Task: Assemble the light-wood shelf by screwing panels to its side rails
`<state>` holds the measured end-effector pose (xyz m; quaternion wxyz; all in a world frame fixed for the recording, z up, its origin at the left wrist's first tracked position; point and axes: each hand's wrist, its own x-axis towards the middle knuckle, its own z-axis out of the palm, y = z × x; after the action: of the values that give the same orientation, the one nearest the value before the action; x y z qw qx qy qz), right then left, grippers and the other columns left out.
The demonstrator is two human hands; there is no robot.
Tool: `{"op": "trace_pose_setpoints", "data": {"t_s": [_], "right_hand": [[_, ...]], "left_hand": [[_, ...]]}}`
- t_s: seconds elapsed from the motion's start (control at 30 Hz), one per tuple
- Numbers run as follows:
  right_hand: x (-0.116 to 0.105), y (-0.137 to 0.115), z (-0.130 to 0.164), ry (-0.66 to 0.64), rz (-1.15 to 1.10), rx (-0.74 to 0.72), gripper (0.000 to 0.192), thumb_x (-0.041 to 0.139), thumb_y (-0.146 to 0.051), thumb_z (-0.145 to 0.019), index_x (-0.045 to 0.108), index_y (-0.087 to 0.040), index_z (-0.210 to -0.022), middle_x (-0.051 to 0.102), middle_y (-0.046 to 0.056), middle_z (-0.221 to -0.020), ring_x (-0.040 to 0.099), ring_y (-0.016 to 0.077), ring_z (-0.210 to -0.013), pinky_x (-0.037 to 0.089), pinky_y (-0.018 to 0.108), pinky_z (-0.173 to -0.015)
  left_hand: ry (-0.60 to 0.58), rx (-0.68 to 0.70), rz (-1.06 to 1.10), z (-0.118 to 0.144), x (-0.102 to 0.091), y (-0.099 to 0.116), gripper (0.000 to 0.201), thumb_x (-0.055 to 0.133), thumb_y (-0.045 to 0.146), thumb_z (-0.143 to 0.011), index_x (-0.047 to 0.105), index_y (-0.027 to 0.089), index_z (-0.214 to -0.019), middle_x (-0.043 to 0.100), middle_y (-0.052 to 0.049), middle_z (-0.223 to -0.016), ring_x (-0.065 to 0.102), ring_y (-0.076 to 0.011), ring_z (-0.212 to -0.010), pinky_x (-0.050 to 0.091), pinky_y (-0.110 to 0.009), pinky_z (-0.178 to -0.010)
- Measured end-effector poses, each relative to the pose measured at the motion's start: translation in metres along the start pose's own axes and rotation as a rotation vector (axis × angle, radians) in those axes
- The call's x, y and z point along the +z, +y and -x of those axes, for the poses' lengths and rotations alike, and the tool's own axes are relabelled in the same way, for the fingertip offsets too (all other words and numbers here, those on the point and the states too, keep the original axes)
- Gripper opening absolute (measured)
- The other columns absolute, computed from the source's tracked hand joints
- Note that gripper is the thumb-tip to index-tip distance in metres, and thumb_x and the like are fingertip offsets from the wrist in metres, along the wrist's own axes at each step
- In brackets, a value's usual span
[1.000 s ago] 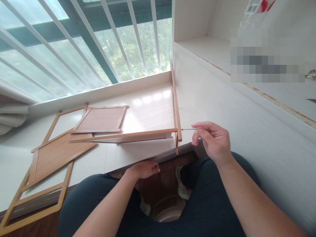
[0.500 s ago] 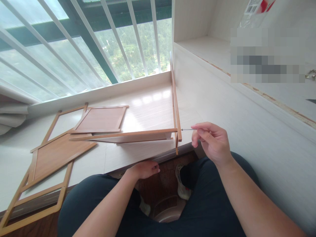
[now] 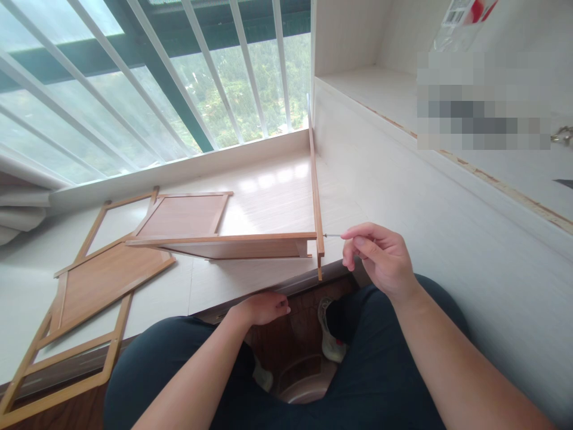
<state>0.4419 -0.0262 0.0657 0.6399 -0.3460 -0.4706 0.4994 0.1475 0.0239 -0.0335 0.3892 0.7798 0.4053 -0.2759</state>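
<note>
My right hand [image 3: 380,258] pinches a thin metal tool [image 3: 332,235] whose tip meets the outer face of an upright wooden side frame [image 3: 316,197]. A horizontal wooden shelf panel [image 3: 224,245] butts against that frame from the left, raised above the white sill [image 3: 264,185]. My left hand [image 3: 262,307] rests at the sill's front edge, fingers curled, holding nothing that I can see.
Flat wooden frames and panels [image 3: 102,275] lie overlapping on the left of the sill, one smaller panel [image 3: 183,216] behind. A barred window [image 3: 156,77] runs along the back. A white cabinet [image 3: 425,155] stands at the right. My legs and a shoe [image 3: 330,340] are below.
The upright frame has swung more edge-on and the shelf panel has tilted, showing more of its face. My right hand has shifted slightly left with the tool. My left hand is unmoved.
</note>
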Motion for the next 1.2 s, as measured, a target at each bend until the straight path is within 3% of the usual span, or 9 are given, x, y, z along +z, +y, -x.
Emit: {"op": "trace_pose_setpoints", "data": {"t_s": [0.3, 0.57, 1.2], "right_hand": [[-0.0003, 0.0004, 0.0, 0.019, 0.021, -0.001, 0.016, 0.07, -0.021, -0.099, 0.085, -0.023, -0.104, 0.073, 0.002, -0.068, 0.064, 0.0137, -0.058, 0.052, 0.026, -0.055], [-0.0027, -0.0004, 0.001, -0.025, 0.004, -0.011, 0.031, 0.059, -0.012, -0.093, 0.085, -0.022, -0.107, 0.074, 0.003, -0.069, 0.064, 0.0154, -0.06, 0.051, 0.028, -0.057], [-0.0052, 0.0017, 0.0019, -0.02, 0.063, -0.025, 0.027, 0.062, -0.012, -0.097, 0.084, -0.023, -0.109, 0.074, 0.003, -0.072, 0.063, 0.0158, -0.062, 0.05, 0.03, -0.059]], "left_hand": [[0.005, 0.006, 0.003, -0.0017, 0.0017, -0.0023, 0.048, 0.045, 0.053, -0.1, 0.077, 0.024, -0.121, 0.079, -0.012, -0.118, 0.072, -0.0317, -0.105, 0.051, -0.039, -0.09], [0.011, -0.001, -0.001, 0.0012, -0.0005, 0.0011, 0.047, 0.045, 0.052, -0.1, 0.077, 0.025, -0.121, 0.08, -0.01, -0.117, 0.072, -0.0295, -0.104, 0.052, -0.036, -0.089], [0.011, 0.007, 0.014, 0.001, -0.0003, 0.0, 0.048, 0.044, 0.053, -0.099, 0.077, 0.024, -0.12, 0.079, -0.012, -0.118, 0.072, -0.032, -0.105, 0.052, -0.039, -0.09]]}}
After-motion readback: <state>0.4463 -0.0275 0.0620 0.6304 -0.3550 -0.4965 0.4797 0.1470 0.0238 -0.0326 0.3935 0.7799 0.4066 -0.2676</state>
